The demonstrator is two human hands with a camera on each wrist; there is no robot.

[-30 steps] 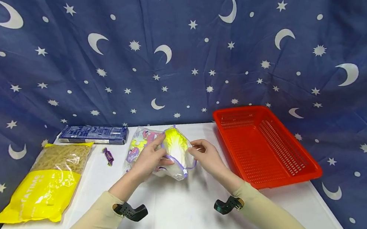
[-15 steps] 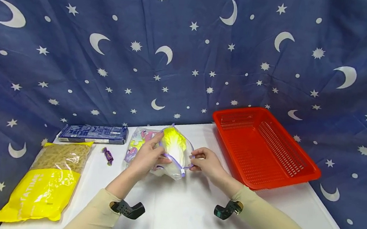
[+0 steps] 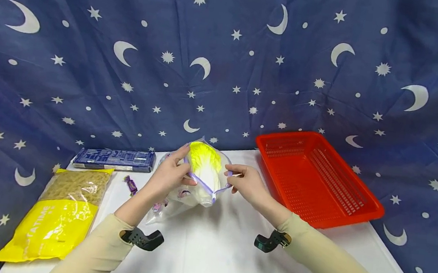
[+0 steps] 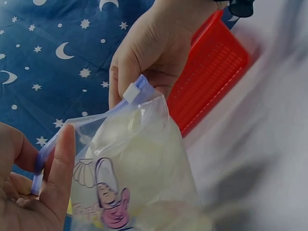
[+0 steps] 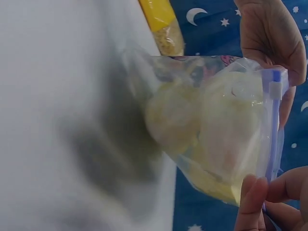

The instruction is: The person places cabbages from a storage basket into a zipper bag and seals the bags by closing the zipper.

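A clear zip bag with purple seal strips and cartoon prints is tilted up at the table's middle, its mouth spread. Inside sits a head of napa cabbage, yellow leaves toward the back and white stalk toward the front. My left hand pinches the left side of the bag's rim between thumb and fingers. On the opposite side, my right hand pinches the rim's right side. A white slider is at one end of the seal in the left wrist view. Pale rounded shapes show through the plastic.
To the right is a red perforated basket. On the left lie a yellow pasta bag, a flat blue package and a purple wrapped candy. A star-and-moon curtain hangs behind the white table.
My right hand has taken hold of the rim. The bag has tipped up, its mouth wider and its lower part swung toward the front, as my left hand shifted left and back.
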